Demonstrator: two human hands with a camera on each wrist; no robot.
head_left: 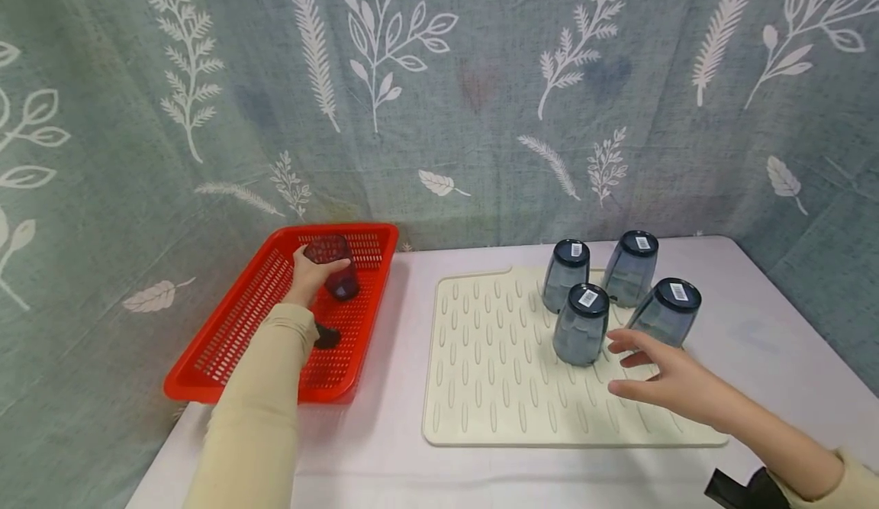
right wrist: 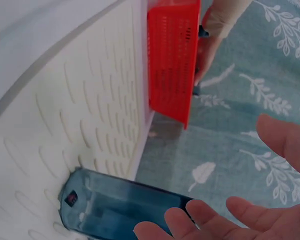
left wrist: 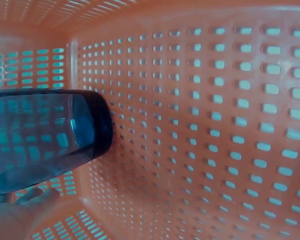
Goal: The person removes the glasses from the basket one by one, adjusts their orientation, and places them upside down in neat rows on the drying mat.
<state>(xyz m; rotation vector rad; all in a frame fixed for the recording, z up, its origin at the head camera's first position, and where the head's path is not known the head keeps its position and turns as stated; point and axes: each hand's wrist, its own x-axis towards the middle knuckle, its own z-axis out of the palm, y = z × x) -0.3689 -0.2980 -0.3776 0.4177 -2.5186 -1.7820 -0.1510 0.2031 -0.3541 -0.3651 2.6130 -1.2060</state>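
Observation:
Inside the red basket [head_left: 275,288], my left hand [head_left: 312,272] grips a tinted drinking glass [head_left: 333,253], its thick base pointing down and toward the right. The left wrist view has the same glass [left wrist: 40,135] close to the perforated basket wall [left wrist: 205,110], with part of the hand [left wrist: 25,212] beneath it. My right hand [head_left: 662,379] is held with fingers spread and nothing in its grasp. Nearest to it are two upside-down blue-grey glasses, a front one [head_left: 580,333] and a right one [head_left: 662,314]. In the right wrist view, fingertips overlap a glass [right wrist: 120,205]; contact cannot be told.
Two more upside-down glasses, a left one [head_left: 566,276] and a right one [head_left: 630,268], stand behind on the cream ridged drying mat [head_left: 494,372]. A white-covered table [head_left: 384,448] lies under everything. A leaf-patterned curtain [head_left: 481,112] closes off the back and sides.

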